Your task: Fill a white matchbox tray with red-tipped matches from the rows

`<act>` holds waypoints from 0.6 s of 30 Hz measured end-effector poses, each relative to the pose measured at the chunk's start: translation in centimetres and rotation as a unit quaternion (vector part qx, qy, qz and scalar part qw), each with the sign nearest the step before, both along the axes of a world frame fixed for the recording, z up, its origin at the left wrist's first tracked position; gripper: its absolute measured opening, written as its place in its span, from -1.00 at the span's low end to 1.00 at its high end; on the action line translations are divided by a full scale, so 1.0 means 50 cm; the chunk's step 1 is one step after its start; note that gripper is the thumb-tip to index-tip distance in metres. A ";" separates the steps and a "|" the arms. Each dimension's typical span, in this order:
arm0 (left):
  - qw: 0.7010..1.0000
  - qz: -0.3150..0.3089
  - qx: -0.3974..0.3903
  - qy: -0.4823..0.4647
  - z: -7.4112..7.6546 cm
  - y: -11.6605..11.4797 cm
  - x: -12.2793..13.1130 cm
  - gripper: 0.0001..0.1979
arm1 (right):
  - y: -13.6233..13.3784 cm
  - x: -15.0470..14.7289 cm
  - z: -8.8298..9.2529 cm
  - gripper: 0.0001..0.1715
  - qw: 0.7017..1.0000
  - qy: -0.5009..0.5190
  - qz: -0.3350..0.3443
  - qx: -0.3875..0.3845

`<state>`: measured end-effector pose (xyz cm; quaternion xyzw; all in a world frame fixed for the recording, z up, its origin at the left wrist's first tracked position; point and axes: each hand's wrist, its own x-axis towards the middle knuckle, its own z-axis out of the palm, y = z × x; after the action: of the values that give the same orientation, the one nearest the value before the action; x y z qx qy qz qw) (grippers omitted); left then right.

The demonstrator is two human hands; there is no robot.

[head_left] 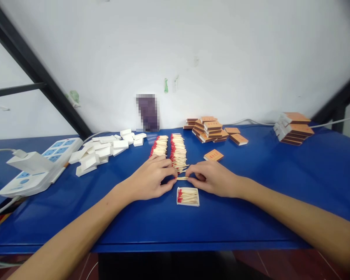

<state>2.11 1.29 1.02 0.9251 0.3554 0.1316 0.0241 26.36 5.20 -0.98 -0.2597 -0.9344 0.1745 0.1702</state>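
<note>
Between my two hands lies a small bunch of matches [182, 178], its red heads toward the left. My left hand [156, 177] pinches the head end, and my right hand [208, 178] pinches the plain end. Just in front of them, nearer to me, a white matchbox tray [188, 203] holds several matches, heads to the left. Behind my fingers run two long rows of matches, a left row [160, 146] and a right row [178, 151], both with red heads on the left. My left hand partly hides the near end of the left row.
White empty trays [100, 149] are heaped at left, beside a power strip [41, 167] with a plugged-in adapter. Orange matchboxes [208, 128] are piled at the back, with a single matchbox [214, 155] nearer. Another matchbox stack [294, 128] stands at right on the blue table [245, 225].
</note>
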 end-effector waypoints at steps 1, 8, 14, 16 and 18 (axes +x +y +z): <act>1.000 0.000 0.001 0.000 0.000 0.000 0.000 -0.86 | 0.000 0.000 0.001 -0.86 1.000 -0.001 0.001 -0.001; 1.000 -0.006 0.001 -0.005 0.004 -0.001 0.002 -0.86 | -0.004 -0.001 0.012 -0.81 1.000 -0.005 0.015 -0.014; 0.999 0.018 0.035 -0.008 0.006 0.000 0.003 -0.82 | -0.003 0.000 0.016 -0.74 0.999 0.012 0.020 -0.032; 0.998 0.033 0.048 -0.006 0.006 0.001 0.003 -0.81 | -0.003 0.001 0.014 -0.73 0.999 0.014 0.021 -0.029; 0.998 0.044 0.052 0.000 0.005 0.003 0.001 -0.81 | -0.002 0.002 0.012 -0.72 0.999 0.016 0.015 -0.024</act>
<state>2.17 1.42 1.28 0.9085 0.3885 0.1510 -0.0296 26.44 5.09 -0.41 -0.2466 -0.9311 0.2031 0.1762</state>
